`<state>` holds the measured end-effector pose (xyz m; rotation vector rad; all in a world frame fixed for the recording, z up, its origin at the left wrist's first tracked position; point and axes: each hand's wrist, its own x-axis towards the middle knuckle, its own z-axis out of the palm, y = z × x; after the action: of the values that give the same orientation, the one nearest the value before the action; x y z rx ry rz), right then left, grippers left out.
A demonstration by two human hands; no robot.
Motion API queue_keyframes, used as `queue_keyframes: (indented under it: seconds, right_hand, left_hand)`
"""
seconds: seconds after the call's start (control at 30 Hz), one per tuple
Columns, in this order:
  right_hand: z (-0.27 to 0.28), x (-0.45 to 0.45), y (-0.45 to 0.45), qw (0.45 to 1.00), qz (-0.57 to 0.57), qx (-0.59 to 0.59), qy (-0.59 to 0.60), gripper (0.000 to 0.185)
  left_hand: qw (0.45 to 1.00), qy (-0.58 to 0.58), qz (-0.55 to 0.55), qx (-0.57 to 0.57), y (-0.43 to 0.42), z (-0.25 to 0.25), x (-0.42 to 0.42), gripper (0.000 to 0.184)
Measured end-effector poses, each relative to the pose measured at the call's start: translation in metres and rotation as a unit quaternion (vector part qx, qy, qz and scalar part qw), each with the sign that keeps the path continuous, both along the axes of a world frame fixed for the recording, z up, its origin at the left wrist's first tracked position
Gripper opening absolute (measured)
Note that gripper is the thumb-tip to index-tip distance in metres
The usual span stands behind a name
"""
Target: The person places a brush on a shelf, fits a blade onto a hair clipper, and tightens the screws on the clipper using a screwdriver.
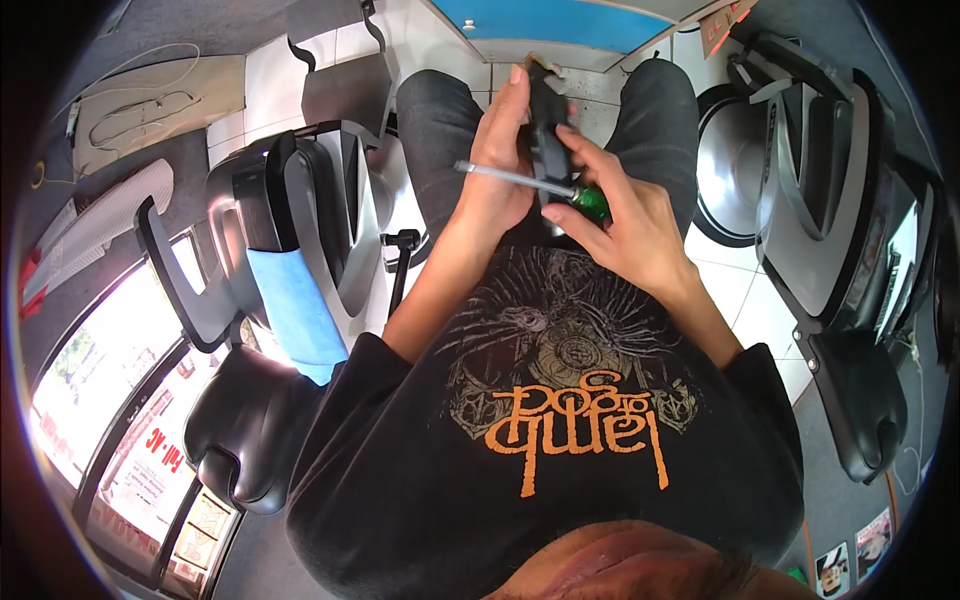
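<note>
Floor: white tiles (770,310) with dark seams, showing between the seats and ahead of the knees.
Front: a blue panel (570,22) above a pale lower edge.
Left side: black-and-grey chair (300,200), light-blue cloth (297,305) draped on it; beyond, a bright window (105,320) with red lettering.
Right side: second black-and-grey chair (815,200) beside a round metal base (725,165).
Wearer: dark trousers (655,130), knees apart; black T-shirt (560,400) with orange lettering and a grey print.
Black device: long and narrow (548,125), held between the hands above the gap of the legs, a yellowish and metallic part at its far end; finer detail blurred.
Left hand (500,150): closed around the device's left side, fingers extended along it.
Right hand (630,215): curled, index finger against the device — screwdriver in its grasp.
Screwdriver: green handle (592,204) near the right thumb — metal shaft (510,177) crossing the device toward the left wrist.
</note>
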<state>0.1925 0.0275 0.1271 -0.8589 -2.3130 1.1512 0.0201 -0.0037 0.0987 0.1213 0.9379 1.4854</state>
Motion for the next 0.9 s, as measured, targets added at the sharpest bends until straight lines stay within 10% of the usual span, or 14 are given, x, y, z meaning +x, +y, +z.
queue_keyframes:
  seconds: [0.1,0.27,0.9]
  right_hand:
    - [0.021,0.009,0.004,0.995,0.02,-0.095,-0.019,0.059]
    - [0.033,0.03,0.048,0.995,-0.016,0.089,0.051,0.022]
    - [0.05,0.04,0.076,0.973,0.036,0.226,-0.031,0.023]
  left_hand:
    - [0.99,-0.107,-0.045,0.079,-0.006,-0.017,-0.018,0.055]
    - [0.991,0.014,-0.074,0.106,-0.012,-0.003,-0.024,0.07]
    - [0.974,0.087,-0.137,0.156,-0.018,-0.002,-0.03,0.057]
